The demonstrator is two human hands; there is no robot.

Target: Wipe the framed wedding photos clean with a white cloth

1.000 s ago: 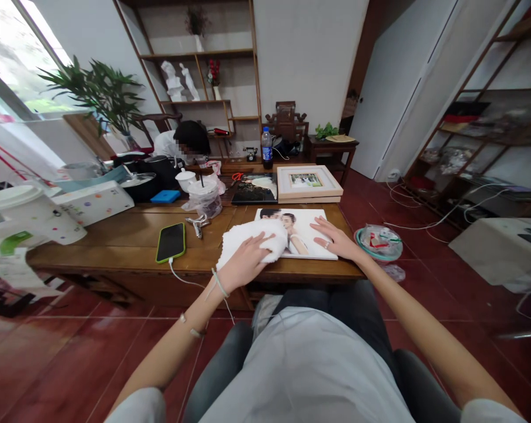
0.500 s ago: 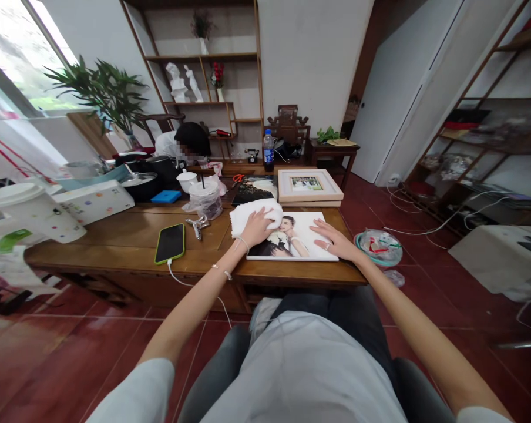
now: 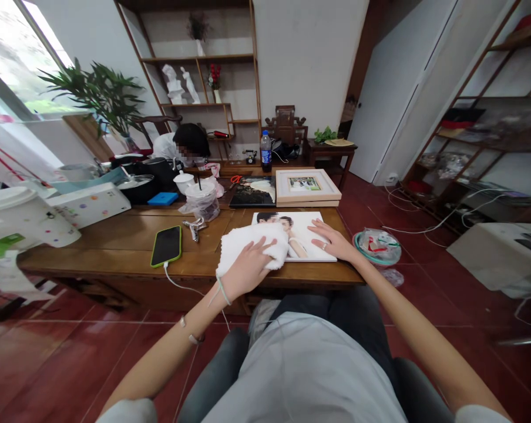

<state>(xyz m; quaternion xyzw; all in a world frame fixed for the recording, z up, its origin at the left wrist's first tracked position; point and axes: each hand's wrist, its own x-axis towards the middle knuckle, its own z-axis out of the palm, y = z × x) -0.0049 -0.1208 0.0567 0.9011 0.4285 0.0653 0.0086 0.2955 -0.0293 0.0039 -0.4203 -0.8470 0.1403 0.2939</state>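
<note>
A white towel (image 3: 237, 242) lies partly on a photo panel (image 3: 301, 251) with a picture of a couple and partly on the wooden table. My left hand (image 3: 250, 267) grips the towel from above and presses it over the panel's near left corner. On the panel's right side my right hand (image 3: 331, 239) rests with its fingers spread, a ring on one of them. The towel hides the lower left of the picture. Just behind the panel are a dark photo panel (image 3: 253, 192) and a light wooden picture frame (image 3: 329, 197), which is stacked on another.
Left of the towel lie a phone (image 3: 166, 245) on a charging cable and a small metal object (image 3: 195, 228). Behind stand a bagged drink cup (image 3: 201, 197), orange scissors (image 3: 235, 179) and a bottle (image 3: 266, 154). A person (image 3: 190, 144) leans over the table's far side.
My left hand has drawn the towel toward me and slightly left, from the panel's upper left to its near edge. The couple's heads now show. My right hand stays on the panel.
</note>
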